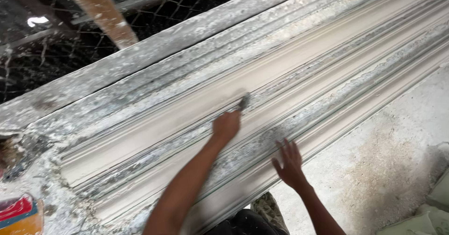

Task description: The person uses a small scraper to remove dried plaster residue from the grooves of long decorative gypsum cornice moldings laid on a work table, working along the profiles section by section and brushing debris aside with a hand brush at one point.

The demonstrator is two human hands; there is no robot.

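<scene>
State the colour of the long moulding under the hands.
Off-white with grey, dusty streaks on the moulding; the head view shows it.

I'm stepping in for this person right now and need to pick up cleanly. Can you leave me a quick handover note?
Left hand: closed on a small tool, its tip against the long white moulding.
Right hand: open, fingers spread, flat on the moulding's near ridges.
Done: the wide channel looks smooth and pale.
Left: the grey, flaky ridges near the right hand look rough.

Left hand (226, 126) closed in a fist, arm extended forward; right hand (290, 164) open, fingers spread, palm down.
</scene>
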